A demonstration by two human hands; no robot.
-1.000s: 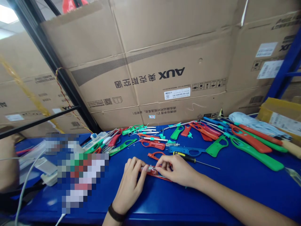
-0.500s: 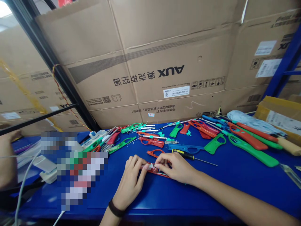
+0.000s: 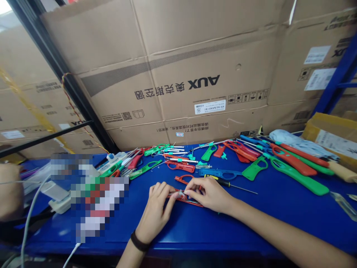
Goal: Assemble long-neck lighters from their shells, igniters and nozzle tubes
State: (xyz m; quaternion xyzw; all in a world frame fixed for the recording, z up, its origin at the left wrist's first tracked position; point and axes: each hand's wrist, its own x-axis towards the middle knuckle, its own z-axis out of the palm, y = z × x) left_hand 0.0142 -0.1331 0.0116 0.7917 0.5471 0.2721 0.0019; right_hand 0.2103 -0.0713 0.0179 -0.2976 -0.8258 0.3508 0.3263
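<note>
1. Head view, and all the action is at the bottom centre: the person's two bare hands are close together over a blue workbench (image 3: 178, 238), working on one small job.
2. There's the left hand (image 3: 154, 212), curled closed, fingers wrapped over a red plastic lighter body (image 3: 185, 202) that lies nearly flat on the bench, steadying it from the near side. A black wristband (image 3: 139, 241) sits on that wrist.
3. The right hand (image 3: 209, 193) comes in from the right, fingertips (image 3: 192, 192) pinched tight on a small metal piece (image 3: 181, 194) at the middle of the red body. Both hands look firmly closed on the work, though the fingers hide part of it.
4. How's it going to handle? It looks light and stiff, thin plastic with little weight, and the metal bit looks tiny and easy to drop. Best hold looks like the long red body itself, leaving the fine pinch for the metal.
5. Just above the hands, a red plastic loop handle (image 3: 182, 179) lies loose, and a yellow-and-black screwdriver (image 3: 219, 179) sits just to the right of it.
6. Further out, a spread of red, green and blue lighter parts (image 3: 298, 178) covers the back of the bench, with AUX cardboard boxes (image 3: 178, 74) stacked behind. At the far left edge, an arm (image 3: 9, 190) reaches in, and part of that side is blurred out.
</note>
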